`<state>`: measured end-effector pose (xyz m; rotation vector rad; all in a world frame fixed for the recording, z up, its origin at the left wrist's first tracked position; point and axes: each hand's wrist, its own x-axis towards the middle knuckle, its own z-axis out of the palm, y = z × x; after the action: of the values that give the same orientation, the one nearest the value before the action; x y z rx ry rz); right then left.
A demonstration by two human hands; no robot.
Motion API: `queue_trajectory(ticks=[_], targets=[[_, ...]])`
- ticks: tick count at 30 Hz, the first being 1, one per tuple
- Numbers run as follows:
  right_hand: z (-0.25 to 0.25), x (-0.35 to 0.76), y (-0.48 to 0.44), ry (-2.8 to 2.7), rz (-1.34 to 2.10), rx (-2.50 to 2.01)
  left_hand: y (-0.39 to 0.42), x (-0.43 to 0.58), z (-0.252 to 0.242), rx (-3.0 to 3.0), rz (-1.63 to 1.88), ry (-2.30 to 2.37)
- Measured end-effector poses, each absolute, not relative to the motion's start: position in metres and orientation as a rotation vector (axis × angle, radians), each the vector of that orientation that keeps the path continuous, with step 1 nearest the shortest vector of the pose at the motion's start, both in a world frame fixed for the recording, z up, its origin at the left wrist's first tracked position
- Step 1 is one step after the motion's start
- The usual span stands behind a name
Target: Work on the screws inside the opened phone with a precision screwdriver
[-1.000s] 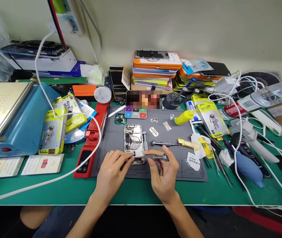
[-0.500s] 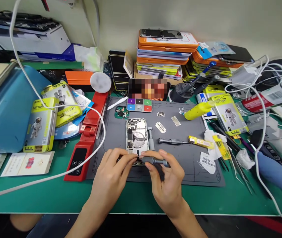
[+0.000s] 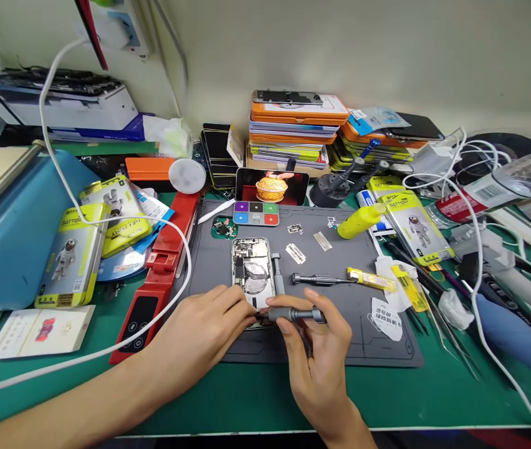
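An opened phone [image 3: 252,271] with its insides showing lies on a grey work mat [image 3: 340,312]. My right hand [image 3: 315,349] is closed on a grey screwdriver [image 3: 296,315], held level with its tip pointing left at the phone's lower end. My left hand [image 3: 204,330] rests on the mat at the phone's bottom left corner, fingers pinched together at the screwdriver's tip. What the left fingers hold, if anything, is too small to make out. A second grey screwdriver [image 3: 319,280] lies on the mat to the right of the phone.
A red tool [image 3: 156,284] and a white cable [image 3: 120,337] lie left of the mat, with yellow battery boxes [image 3: 66,259] and a blue machine [image 3: 8,231] beyond. Stacked orange cases [image 3: 296,131] stand behind. A yellow bottle [image 3: 356,222], tweezers [image 3: 452,340] and cables [image 3: 480,262] crowd the right.
The camera view has shifted slightly. Both hands have stayed at the phone's lower end, with the screwdriver still held level there.
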<state>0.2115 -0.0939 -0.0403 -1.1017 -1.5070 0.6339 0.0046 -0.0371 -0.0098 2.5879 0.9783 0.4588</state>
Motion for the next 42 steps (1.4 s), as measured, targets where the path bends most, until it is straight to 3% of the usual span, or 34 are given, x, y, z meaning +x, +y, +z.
queue_trajectory(ticks=[8,20,42], targets=[[-0.036,0.219,-0.094,-1.454,0.527,-1.078,-0.018,0.004,-0.002,2.561,0.423,0.77],[-0.034,0.222,-0.095,-1.449,0.354,-1.099,-0.015,0.007,0.002,1.764,0.377,0.948],[-0.035,0.238,-0.101,-1.624,0.181,-1.194,-0.015,0.001,-0.013,2.247,0.425,0.877]])
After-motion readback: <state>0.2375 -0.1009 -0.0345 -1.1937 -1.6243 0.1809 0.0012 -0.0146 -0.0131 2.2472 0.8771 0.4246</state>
